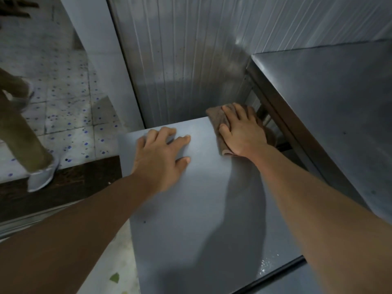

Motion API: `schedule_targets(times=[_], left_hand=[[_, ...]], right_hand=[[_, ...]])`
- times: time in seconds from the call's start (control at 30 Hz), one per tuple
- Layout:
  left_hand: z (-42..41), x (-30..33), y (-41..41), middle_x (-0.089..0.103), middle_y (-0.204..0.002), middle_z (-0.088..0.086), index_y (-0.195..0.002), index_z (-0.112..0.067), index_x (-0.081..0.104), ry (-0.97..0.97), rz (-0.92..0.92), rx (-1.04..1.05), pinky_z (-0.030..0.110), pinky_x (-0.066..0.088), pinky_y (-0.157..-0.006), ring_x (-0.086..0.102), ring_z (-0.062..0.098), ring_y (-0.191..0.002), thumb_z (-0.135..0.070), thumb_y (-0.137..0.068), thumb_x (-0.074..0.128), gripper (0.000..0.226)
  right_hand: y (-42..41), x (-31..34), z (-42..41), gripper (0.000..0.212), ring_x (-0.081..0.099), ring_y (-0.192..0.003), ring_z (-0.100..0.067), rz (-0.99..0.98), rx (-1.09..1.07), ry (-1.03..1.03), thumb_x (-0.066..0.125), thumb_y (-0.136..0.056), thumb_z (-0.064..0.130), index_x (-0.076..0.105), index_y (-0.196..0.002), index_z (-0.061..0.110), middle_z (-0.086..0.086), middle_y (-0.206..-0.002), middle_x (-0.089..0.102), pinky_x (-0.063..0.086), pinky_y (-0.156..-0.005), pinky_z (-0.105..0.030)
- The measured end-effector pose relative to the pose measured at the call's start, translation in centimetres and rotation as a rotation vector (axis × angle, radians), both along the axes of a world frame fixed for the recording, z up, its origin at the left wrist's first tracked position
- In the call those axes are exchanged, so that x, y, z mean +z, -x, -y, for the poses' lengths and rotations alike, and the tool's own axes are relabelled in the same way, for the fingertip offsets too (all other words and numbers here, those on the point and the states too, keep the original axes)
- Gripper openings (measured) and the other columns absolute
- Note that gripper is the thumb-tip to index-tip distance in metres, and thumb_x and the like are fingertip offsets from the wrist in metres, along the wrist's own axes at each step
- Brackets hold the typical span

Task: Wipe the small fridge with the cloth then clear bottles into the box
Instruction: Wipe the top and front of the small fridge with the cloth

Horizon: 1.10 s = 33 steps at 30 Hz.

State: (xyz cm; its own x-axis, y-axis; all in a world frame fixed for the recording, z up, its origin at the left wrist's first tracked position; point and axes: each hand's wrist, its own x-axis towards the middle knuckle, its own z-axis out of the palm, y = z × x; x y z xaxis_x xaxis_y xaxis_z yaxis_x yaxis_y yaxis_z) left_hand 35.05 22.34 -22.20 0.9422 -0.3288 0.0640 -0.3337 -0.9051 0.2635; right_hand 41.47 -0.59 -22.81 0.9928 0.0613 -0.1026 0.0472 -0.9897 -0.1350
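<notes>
1. Nearest the camera, my two bare forearms reach forward over the flat grey top of the small fridge (203, 209); its surface is smooth and matte, with a few bright wet specks near its right front edge.
2. On that top my left hand (161, 158) rests palm down, fingers spread and relaxed, gripping nothing.
3. Further on, at the far right corner of the top, my right hand (244, 130) presses flat on the cloth (218, 122), fingers straight. It is brown, crumpled and soft-looking; part of it spills past the fridge's far edge, and much of it is hidden under my palm.
4. Right of the fridge stands a higher steel desk (331, 107) with a dull brushed sheen; its frame shows in the gap between them, but what lies down there is too dark to tell.
5. Behind both rises a ribbed metal wall (191, 60), stained and streaked.
6. Off to the left, lower down, I see a speckled tiled floor (70, 115) and a dark mat (84, 179), with another person's leg (23, 132) in olive trousers and a pale shoe (42, 177), cut off by the frame.
</notes>
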Motion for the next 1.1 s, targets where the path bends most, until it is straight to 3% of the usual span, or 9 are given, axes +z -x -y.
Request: schedule_targets(times=[0.1, 0.23, 0.4, 0.67, 0.8, 0.93, 1.1], left_hand=[[-1.0, 0.8, 0.0, 0.042, -0.14, 0.004, -0.134, -0.028, 0.05, 0.04, -0.027, -0.059, 0.047, 0.03, -0.102, 0.037, 0.028, -0.125, -0.037, -0.085, 0.058, 0.051], [-4.9, 1.6, 1.3, 0.055, -0.126, 0.006, -0.118, -0.018, 0.063, 0.055, -0.004, -0.008, 0.045, 0.038, -0.095, 0.05, 0.03, -0.114, -0.027, -0.075, 0.057, 0.044], [-8.2, 1.8, 3.5, 0.05, -0.125, 0.0, -0.114, -0.018, 0.061, 0.155, -0.088, 0.082, 0.04, 0.04, -0.095, 0.046, 0.023, -0.114, -0.024, -0.075, 0.071, 0.041], [-10.8, 2.7, 5.8, 0.047, -0.115, 0.002, -0.108, -0.02, 0.049, 0.248, -0.046, 0.24, 0.039, 0.048, -0.085, 0.055, 0.024, -0.1, -0.011, -0.077, 0.066, 0.036], [-12.3, 3.1, 6.5, 0.045, -0.119, 0.008, -0.111, -0.012, 0.051, 0.257, -0.005, 0.231, 0.036, 0.046, -0.083, 0.054, 0.025, -0.097, -0.004, -0.078, 0.063, 0.036], [-11.8, 3.4, 7.7, 0.044, -0.121, 0.015, -0.115, -0.005, 0.052, 0.281, -0.006, 0.221, 0.04, 0.048, -0.084, 0.054, 0.029, -0.098, 0.001, -0.077, 0.06, 0.039], [-9.7, 3.9, 9.3, 0.043, -0.123, 0.014, -0.114, -0.005, 0.052, 0.355, 0.001, 0.191, 0.044, 0.045, -0.089, 0.052, 0.029, -0.106, 0.003, -0.077, 0.057, 0.038]], right_hand=[[-0.4, 0.1, 0.0, 0.052, 0.015, -0.141, -0.038, 0.029, 0.003, -0.001, 0.03, -0.094, 0.044, 0.026, -0.143, 0.026, -0.005, -0.152, 0.023, 0.021, -0.113, -0.054], [-0.2, -0.1, -1.0, 0.053, 0.01, -0.144, -0.035, 0.043, -0.004, 0.038, 0.029, -0.097, 0.041, 0.023, -0.147, 0.024, -0.007, -0.155, 0.019, 0.011, -0.117, -0.052], [1.6, 0.0, -6.3, 0.055, 0.008, -0.145, -0.034, 0.071, 0.038, 0.065, 0.026, -0.097, 0.042, 0.02, -0.149, 0.025, -0.005, -0.157, 0.017, 0.009, -0.115, -0.054], [4.1, -0.4, -18.6, 0.058, 0.022, -0.137, -0.036, 0.097, 0.24, 0.04, 0.021, -0.09, 0.047, 0.027, -0.144, 0.029, -0.009, -0.146, 0.033, 0.014, -0.11, -0.058], [4.4, -0.6, -21.6, 0.06, 0.01, -0.142, -0.039, 0.056, 0.243, 0.023, 0.032, -0.088, 0.05, 0.023, -0.145, 0.034, -0.01, -0.151, 0.025, 0.005, -0.111, -0.061], [7.2, -0.6, -21.2, 0.068, -0.008, -0.145, -0.035, 0.047, 0.307, 0.012, 0.04, -0.085, 0.052, 0.014, -0.147, 0.04, -0.004, -0.16, 0.001, -0.002, -0.112, -0.06], [13.7, -0.9, -17.8, 0.068, -0.006, -0.147, -0.026, 0.104, 0.356, -0.043, 0.031, -0.084, 0.058, 0.015, -0.148, 0.04, 0.002, -0.161, 0.004, -0.003, -0.115, -0.051]])
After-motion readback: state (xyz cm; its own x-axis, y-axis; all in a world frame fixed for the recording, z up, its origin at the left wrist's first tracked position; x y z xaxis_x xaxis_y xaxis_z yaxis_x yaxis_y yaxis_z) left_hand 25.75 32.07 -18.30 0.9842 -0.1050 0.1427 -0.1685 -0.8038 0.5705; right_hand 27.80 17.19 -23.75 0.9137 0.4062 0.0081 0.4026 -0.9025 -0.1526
